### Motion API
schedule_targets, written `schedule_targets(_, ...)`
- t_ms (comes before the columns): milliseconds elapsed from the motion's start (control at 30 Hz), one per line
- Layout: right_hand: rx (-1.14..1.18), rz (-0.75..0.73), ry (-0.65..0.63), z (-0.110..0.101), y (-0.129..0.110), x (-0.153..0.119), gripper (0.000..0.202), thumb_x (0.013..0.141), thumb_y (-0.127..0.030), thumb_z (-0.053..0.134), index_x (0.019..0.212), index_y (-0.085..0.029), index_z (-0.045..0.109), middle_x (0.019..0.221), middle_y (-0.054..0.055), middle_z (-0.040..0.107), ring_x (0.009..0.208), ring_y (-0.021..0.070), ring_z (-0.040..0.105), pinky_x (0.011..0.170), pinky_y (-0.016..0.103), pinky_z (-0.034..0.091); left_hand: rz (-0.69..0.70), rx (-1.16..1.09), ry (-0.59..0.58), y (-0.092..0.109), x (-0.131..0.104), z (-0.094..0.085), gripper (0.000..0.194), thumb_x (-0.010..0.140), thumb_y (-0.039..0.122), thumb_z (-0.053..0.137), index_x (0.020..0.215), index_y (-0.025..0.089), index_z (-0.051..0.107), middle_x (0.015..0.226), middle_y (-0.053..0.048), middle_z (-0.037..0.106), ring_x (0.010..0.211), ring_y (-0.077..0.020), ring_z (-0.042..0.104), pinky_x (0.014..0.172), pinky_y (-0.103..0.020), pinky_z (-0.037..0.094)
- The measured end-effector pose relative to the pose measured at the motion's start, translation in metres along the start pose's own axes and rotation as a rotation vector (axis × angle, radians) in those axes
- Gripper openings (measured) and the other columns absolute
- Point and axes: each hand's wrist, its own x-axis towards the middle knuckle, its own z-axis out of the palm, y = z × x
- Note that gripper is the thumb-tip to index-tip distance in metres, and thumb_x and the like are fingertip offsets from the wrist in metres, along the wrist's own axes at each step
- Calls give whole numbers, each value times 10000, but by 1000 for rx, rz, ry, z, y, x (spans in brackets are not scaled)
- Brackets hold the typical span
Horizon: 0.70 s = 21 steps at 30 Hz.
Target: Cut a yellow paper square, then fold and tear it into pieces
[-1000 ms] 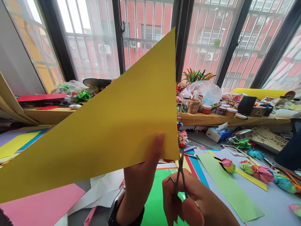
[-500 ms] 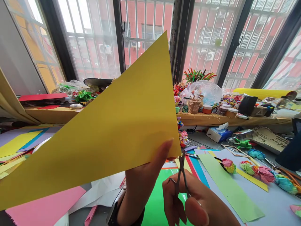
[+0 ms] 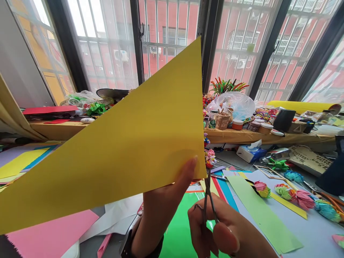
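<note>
A large yellow triangle of paper [image 3: 134,143] fills the middle and left of the view, one point rising toward the window. My left hand [image 3: 172,200] grips it near the lower right corner, thumb on the near face and the other fingers hidden behind. Just right of that corner, my right hand [image 3: 223,225] holds small metal scissors [image 3: 207,200] with fingers through the handles. The blades point up, nearly together, their tips beside the paper's corner. Whether they touch the paper I cannot tell.
Below my hands lies a green sheet [image 3: 178,229]. Pink paper [image 3: 51,234] is at the lower left. To the right are a pale green strip [image 3: 264,215], folded paper flowers [image 3: 303,199] and a tissue box [image 3: 249,153]. A crowded ledge [image 3: 268,136] runs below the windows.
The yellow paper has tilted slightly, its upper point shifting right and its left end rising a little. The scissors and my right hand have moved very slightly right.
</note>
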Motion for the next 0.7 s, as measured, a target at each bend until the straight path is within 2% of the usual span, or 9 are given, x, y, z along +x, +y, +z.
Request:
schedule_targets(300,7,-39,-23,0,11,4,586,605,-726,411,552,-160,551,512,-25,461,467,93,422,469,217,352,46,54,-10,-1,-1,0,172,671,215,646,841,205,634,828,32,701,764,-147,651,808,-231,505)
schedule_targets(467,-16,-10,-70,-3,16,6,550,596,-708,448,543,-167,534,492,-27,466,433,91,403,454,221,358,54,46,-17,-2,-2,0,172,673,208,641,844,202,629,828,35,700,761,-147,651,799,-230,511)
schedule_targets(700,-55,-12,-39,-3,13,4,535,623,-693,438,554,-169,525,501,-20,476,497,113,454,529,237,388,64,69,-30,-2,-2,-2,180,668,199,649,847,203,626,839,34,701,776,-149,649,817,-238,504)
